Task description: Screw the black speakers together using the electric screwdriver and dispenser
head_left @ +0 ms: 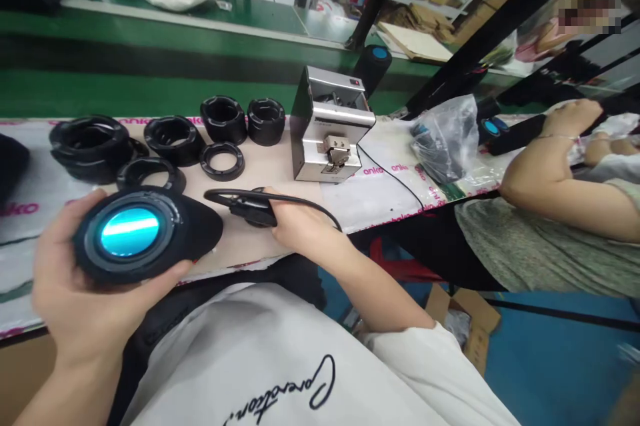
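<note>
I had the black teardrop-shaped housing (197, 229) cradled in the left hand (75, 279), held just above the near edge of the bench, with its round glossy cyan lens (130, 233) facing up toward the camera. Its long axis lay roughly crosswise in the head view, and the tapered end pointed right, toward the other hand. The left grip was wide: the palm sat beneath the housing, the fingers wrapped its left edge, and the thumb lay along the near rim. The right hand (300, 223) was closed narrowly on a black corded tool (250, 207), possibly a small electric screwdriver, resting on the bench top (260, 176); its cable (320, 209) curved away to the right. Beyond the hands sat black rubber rings (175, 139), a thin flat ring (223, 161) among them, and a silver screw feeder (325, 126). Farther right, a plastic bag (445, 139) lay near a co-worker's bare forearm (550, 173)
</note>
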A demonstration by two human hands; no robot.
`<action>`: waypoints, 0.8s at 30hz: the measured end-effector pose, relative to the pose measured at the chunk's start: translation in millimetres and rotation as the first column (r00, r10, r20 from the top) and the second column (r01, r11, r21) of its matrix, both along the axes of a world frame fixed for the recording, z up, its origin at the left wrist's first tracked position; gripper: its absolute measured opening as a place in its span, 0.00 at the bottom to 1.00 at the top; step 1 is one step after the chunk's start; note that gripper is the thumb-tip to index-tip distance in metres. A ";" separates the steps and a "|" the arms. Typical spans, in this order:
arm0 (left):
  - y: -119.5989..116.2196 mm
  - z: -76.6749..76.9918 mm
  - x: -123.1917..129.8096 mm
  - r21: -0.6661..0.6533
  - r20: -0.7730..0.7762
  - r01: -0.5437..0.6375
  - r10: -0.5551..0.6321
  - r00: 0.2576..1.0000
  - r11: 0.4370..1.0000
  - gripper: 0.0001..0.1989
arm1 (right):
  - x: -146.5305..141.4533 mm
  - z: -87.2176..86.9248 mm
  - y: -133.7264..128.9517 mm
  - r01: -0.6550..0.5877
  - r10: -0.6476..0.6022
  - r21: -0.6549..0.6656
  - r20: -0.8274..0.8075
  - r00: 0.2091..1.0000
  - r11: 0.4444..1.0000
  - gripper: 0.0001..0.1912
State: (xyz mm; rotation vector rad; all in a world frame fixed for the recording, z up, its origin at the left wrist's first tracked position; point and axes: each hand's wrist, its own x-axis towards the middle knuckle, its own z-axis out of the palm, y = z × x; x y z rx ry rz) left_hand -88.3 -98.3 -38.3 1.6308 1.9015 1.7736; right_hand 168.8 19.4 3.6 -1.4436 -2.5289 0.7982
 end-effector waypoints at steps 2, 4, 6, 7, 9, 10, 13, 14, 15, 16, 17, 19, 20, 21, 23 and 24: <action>4.7 -1.1 -1.0 0.047 -0.012 0.012 -0.011 1.000 0.999 0.63 | 17.0 7.2 -0.4 0.017 -0.017 0.007 0.003 1.000 1.000 0.17; 11.4 -0.6 -2.8 0.073 -0.048 0.061 -0.058 0.997 0.995 0.64 | 30.3 14.3 -1.8 0.082 -0.082 0.027 -0.004 0.997 0.996 0.14; 18.8 1.2 -4.6 0.090 -0.062 0.149 -0.144 0.988 0.985 0.64 | 36.7 18.2 -5.9 0.143 -0.143 0.017 -0.024 0.989 0.990 0.15; 22.2 2.2 -5.3 0.092 -0.054 0.209 -0.205 0.977 0.974 0.65 | 37.4 18.2 -9.0 0.160 -0.160 -0.004 -0.036 0.986 0.987 0.16; 26.9 3.8 -5.7 0.088 -0.026 0.331 -0.330 0.944 0.940 0.69 | 35.8 13.8 -15.5 0.166 -0.170 -0.065 -0.061 0.984 0.984 0.19; 28.1 4.3 -5.3 0.078 -0.014 0.372 -0.372 0.928 0.925 0.71 | 34.2 10.0 -18.2 0.161 -0.168 -0.095 -0.074 0.983 0.982 0.19; 27.9 5.3 -0.5 0.014 0.026 0.362 -0.362 0.932 0.932 0.69 | 31.0 -2.5 -22.0 0.165 -0.182 -0.143 -0.112 0.977 0.976 0.20; 27.3 5.7 2.3 -0.007 0.040 0.332 -0.331 0.943 0.943 0.67 | 30.8 -5.7 -21.9 0.172 -0.191 -0.148 -0.125 0.974 0.974 0.21; 26.7 6.3 5.8 -0.022 0.056 0.301 -0.300 0.952 0.953 0.64 | 30.9 -8.1 -21.4 0.180 -0.201 -0.152 -0.137 0.970 0.972 0.22; 26.4 6.9 9.6 -0.027 0.070 0.275 -0.273 0.960 0.961 0.62 | 31.1 -9.8 -20.9 0.189 -0.212 -0.154 -0.147 0.966 0.970 0.23; 26.3 7.5 13.6 -0.023 0.081 0.256 -0.254 0.964 0.966 0.60 | 31.2 -10.9 -20.3 0.200 -0.224 -0.155 -0.156 0.962 0.968 0.24; 26.6 8.1 21.6 -0.006 0.094 0.234 -0.232 0.968 0.972 0.58 | 30.4 -12.9 -19.7 0.224 -0.249 -0.155 -0.166 0.954 0.962 0.25; 26.9 8.0 25.1 0.002 0.098 0.231 -0.230 0.968 0.973 0.58 | 29.5 -14.2 -19.5 0.234 -0.260 -0.157 -0.170 0.951 0.959 0.26; 27.0 7.7 28.3 0.009 0.101 0.232 -0.232 0.967 0.973 0.57 | 28.3 -15.8 -19.3 0.240 -0.267 -0.161 -0.173 0.948 0.957 0.26; 27.1 7.0 32.9 0.018 0.103 0.243 -0.243 0.964 0.970 0.56 | 25.8 -19.9 -18.1 0.238 -0.270 -0.179 -0.186 0.945 0.955 0.27; 26.9 7.0 34.2 0.023 0.107 0.248 -0.249 0.963 0.969 0.55 | 24.9 -21.7 -16.9 0.237 -0.273 -0.189 -0.195 0.942 0.953 0.27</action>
